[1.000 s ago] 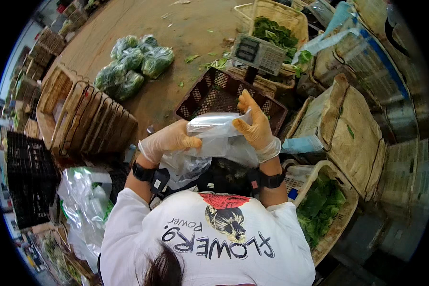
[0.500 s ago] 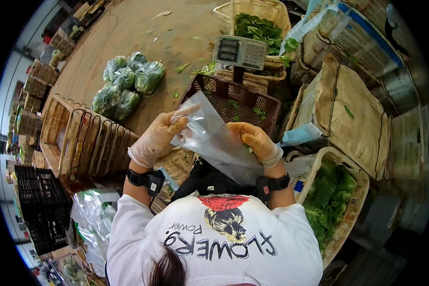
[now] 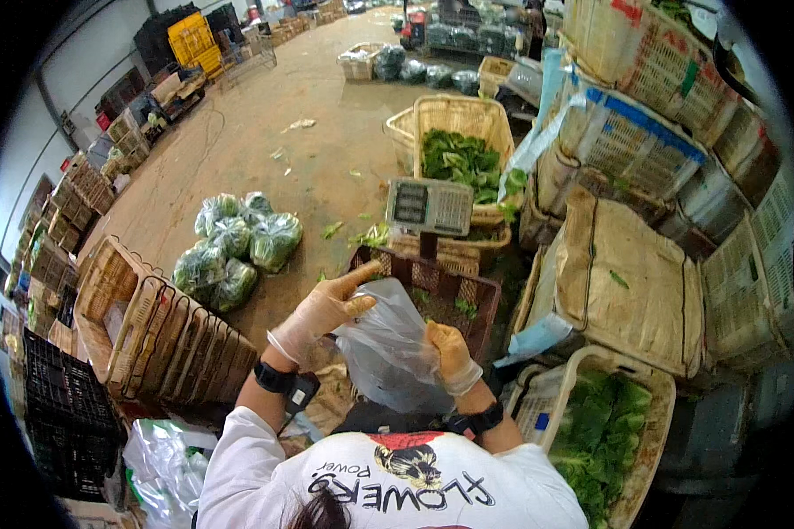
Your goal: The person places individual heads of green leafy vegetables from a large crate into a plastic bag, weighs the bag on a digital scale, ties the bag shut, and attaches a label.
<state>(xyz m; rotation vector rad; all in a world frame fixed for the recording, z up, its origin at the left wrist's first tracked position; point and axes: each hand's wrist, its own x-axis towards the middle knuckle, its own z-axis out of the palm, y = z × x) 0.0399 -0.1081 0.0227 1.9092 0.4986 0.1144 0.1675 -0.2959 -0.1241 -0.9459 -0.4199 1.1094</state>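
Note:
A clear plastic bag (image 3: 386, 344) hangs in front of my body, its upper part spread between both hands. My left hand (image 3: 326, 309), in a thin translucent glove, grips the bag's upper left edge, with the index finger pointing forward. The gloved right hand (image 3: 453, 354) is closed on the bag's right edge. Nothing shows inside the bag. Just beyond stands a brown plastic crate (image 3: 481, 295) with a few leaf scraps, and the grey display of a scale (image 3: 430, 206) rises behind it.
Bagged greens (image 3: 229, 242) lie on the floor ahead left. To my right is a cream crate (image 3: 657, 414) of leafy greens (image 3: 600, 432); another basket of greens (image 3: 463, 163) stands ahead. Stacked baskets (image 3: 163, 326) flank my left, near loose plastic bags (image 3: 163, 467). A covered box (image 3: 635, 282) stands right.
The bag has gone from stretched flat and slanting to hanging down and bulging, with both hands closer together. My view has tilted up, bringing more of the far floor into sight.

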